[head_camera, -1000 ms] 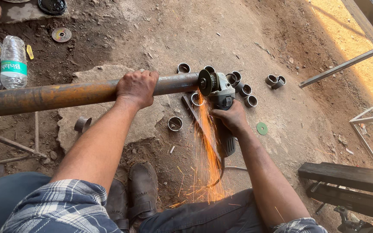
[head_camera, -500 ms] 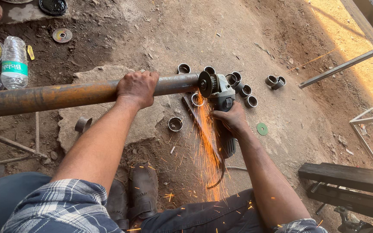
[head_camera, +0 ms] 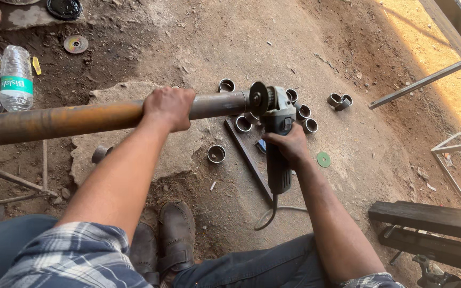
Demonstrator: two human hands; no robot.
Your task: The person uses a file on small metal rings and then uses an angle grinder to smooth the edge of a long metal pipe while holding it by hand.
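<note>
Sparks that streamed down from the cutting disc half a second ago are gone, while the hands and the tool sit almost exactly where they were. That suggests the disc is no longer biting into metal, though whether the cut is through cannot be told from this view. The left hand [head_camera: 169, 108] is clenched over the top of the long rusty pipe [head_camera: 70, 120], which runs level from the left edge of the view above a flat stone [head_camera: 134, 154] on the dirt floor. The right hand [head_camera: 289, 146] grips the body of the angle grinder [head_camera: 277, 138], whose disc [head_camera: 258, 98] stands right at the pipe's pale right end, touching or just beside it. Short cut pipe rings [head_camera: 217, 153] lie scattered on the ground under and beyond the disc. Plastic bottles [head_camera: 16, 77] lie at the far left, and a small green disc [head_camera: 324, 159] lies near the right forearm.
</note>
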